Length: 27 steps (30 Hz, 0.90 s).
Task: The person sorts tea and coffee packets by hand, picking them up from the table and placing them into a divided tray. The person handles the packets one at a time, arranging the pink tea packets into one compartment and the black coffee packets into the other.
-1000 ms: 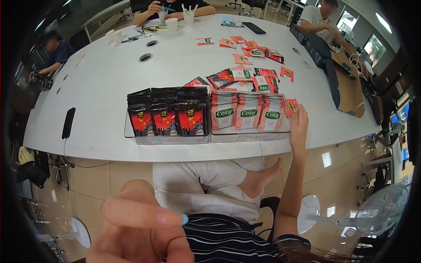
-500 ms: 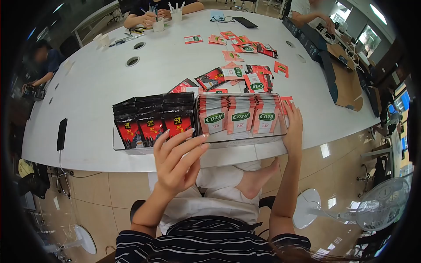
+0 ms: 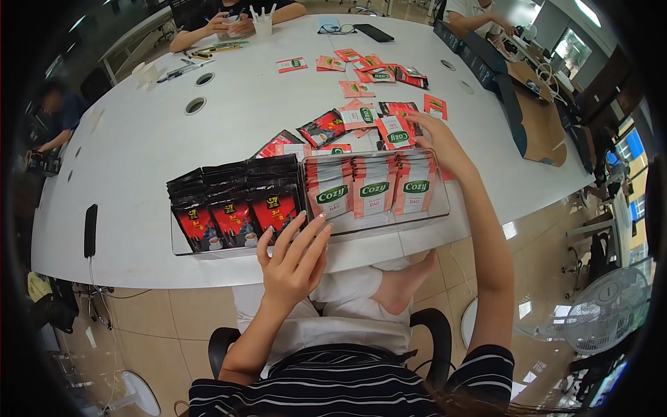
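My left hand is open, its fingers spread at the front of two clear plastic bins standing side by side. Black-and-red coffee sachets stand in rows in the left bin. The right bin holds upright rows of Cozy tea sachets. My right hand reaches past the right bin's back corner, fingers stretched out over the loose pile. Its fingertips are right at a loose Cozy tea sachet lying beside a loose coffee sachet and others.
More tea sachets lie scattered farther back. Glasses and a black phone lie at the far edge. Pens and a white cup are near a person across the table. An open cardboard box stands right.
My right hand has moved from the right bin's side, away from me, to the loose sachets behind it. My left hand stays at the front, a little lower, fingers still spread.
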{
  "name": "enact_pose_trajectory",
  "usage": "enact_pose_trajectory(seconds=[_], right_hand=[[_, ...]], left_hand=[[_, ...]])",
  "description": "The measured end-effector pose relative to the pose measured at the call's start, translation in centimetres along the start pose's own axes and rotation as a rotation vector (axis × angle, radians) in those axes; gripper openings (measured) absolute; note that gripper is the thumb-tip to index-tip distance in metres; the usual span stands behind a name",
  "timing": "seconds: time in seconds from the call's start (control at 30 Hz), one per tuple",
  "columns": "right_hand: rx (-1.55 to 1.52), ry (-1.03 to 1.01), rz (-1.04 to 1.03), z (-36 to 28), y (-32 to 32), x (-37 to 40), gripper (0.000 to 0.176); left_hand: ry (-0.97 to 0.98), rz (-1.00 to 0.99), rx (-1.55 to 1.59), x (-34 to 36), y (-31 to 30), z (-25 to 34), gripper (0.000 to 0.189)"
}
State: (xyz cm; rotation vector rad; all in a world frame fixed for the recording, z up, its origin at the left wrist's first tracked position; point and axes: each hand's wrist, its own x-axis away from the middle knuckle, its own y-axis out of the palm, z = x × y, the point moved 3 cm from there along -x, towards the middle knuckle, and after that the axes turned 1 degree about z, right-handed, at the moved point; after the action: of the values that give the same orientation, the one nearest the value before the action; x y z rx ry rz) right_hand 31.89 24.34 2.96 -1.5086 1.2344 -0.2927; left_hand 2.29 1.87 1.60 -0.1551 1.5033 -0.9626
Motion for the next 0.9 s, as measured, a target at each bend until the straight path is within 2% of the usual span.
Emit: enact_pose_trajectory(seconds=[0.1,0.2,0.3,0.4,0.43,0.57,0.67,0.77,0.8,0.83,0.9], right_hand=[[-0.066,0.136,-0.274,1.5,0.2,-3.2,0.058],[-0.161,0.239,-0.363,2.6,0.3,-4.1,0.063],[-0.171,0.244,-0.257,2.9,-0.3,-4.0,0.053],[-0.003,0.299,-0.205,3.2,-2.2,-4.2,0.044],[0.022,0.260,-0.182,3.5,-2.7,-4.4,0.041],[0.085,0.320,-0.116,2.2,-4.8,-6.3,0.040],[-0.028,0.303,-0.077,-2.2,-4.8,-8.6,0.043],[-0.304,0.048,-0.321,-4.6,-0.7,-10.8,0.046],[-0.213,-0.097,-0.433,-5.0,0.8,-11.7,0.048],[-0.144,-0.149,-0.541,-6.1,2.6,-12.3,0.042],[-0.083,-0.203,-0.651,-8.0,5.7,-13.5,0.046]], left_hand=[[0.001,0.002,-0.012,0.1,0.1,0.0,0.037],[-0.004,-0.006,-0.012,0.2,0.0,0.0,0.037],[-0.005,0.006,0.015,0.0,0.0,0.0,0.037],[-0.002,0.004,0.024,0.1,0.0,-0.1,0.037],[-0.001,0.004,0.028,0.1,-0.1,-0.1,0.037],[0.002,-0.001,0.042,0.1,-0.1,-0.1,0.038],[0.003,-0.004,0.043,0.1,-0.2,-0.1,0.039],[0.007,-0.012,0.041,0.1,-0.3,-0.2,0.039],[0.008,-0.015,0.041,0.1,-0.2,-0.2,0.039],[0.008,-0.020,0.039,0.2,-0.2,-0.2,0.039],[0.015,-0.019,0.011,0.2,-0.3,-0.3,0.036]])
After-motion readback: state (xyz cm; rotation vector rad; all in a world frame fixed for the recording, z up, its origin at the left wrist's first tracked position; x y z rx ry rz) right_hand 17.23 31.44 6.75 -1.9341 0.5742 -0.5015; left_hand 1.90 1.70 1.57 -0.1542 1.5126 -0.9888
